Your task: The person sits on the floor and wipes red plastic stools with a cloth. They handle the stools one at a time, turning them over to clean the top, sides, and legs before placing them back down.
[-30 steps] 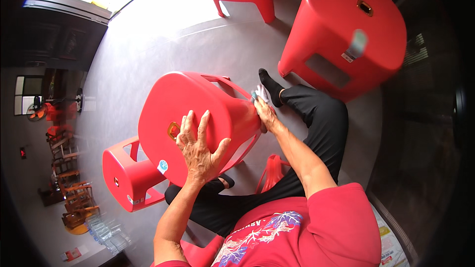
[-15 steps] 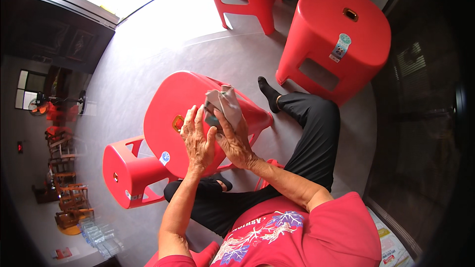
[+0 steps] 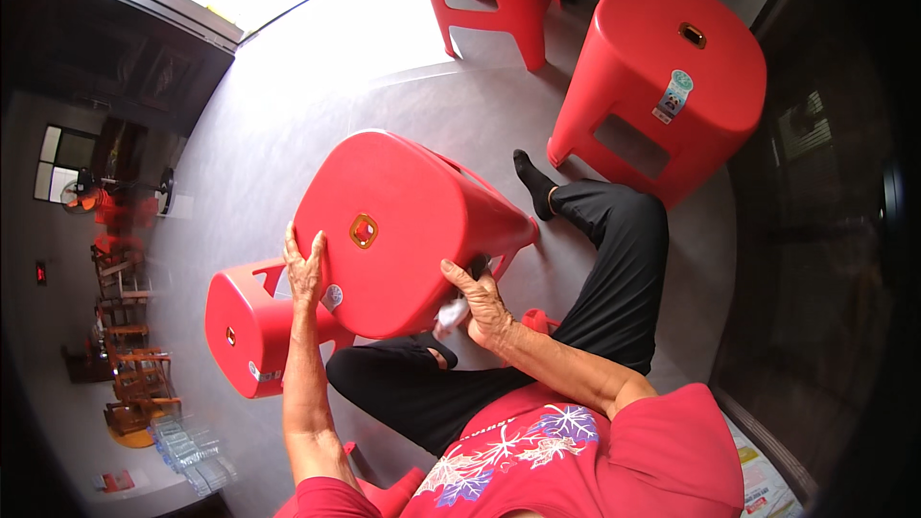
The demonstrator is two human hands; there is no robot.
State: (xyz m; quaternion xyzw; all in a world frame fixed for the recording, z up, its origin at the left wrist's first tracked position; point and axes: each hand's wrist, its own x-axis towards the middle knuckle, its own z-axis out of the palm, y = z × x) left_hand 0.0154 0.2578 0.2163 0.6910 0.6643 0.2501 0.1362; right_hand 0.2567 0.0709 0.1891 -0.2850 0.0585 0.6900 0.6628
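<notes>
A large red plastic stool [image 3: 384, 192] with a gold-rimmed hole in its seat is between my two hands. My left hand [image 3: 305, 273] grips its left edge, thumb on the seat and the other fingers along the side. At the near right edge my right hand [image 3: 487, 312] has its thumb on the rim; its other fingers are partly hidden behind the side. A blurred, pale grey cloth [image 3: 451, 316] hangs at that palm, beside the stool's side. Just left of the large stool is a smaller red stool [image 3: 235, 336].
Another large red stool [image 3: 662, 48] is at the far right, beyond my outstretched leg [image 3: 614, 259]. A further red stool [image 3: 489, 0] is near the bright doorway. Wooden chairs [image 3: 139, 374] and a stack of clear plastic [image 3: 192, 456] line the left side.
My hands have moved apart from the middle of the seat to the stool's left and right edges. The cloth has come down off the seat with my right hand. The stool has tilted slightly.
</notes>
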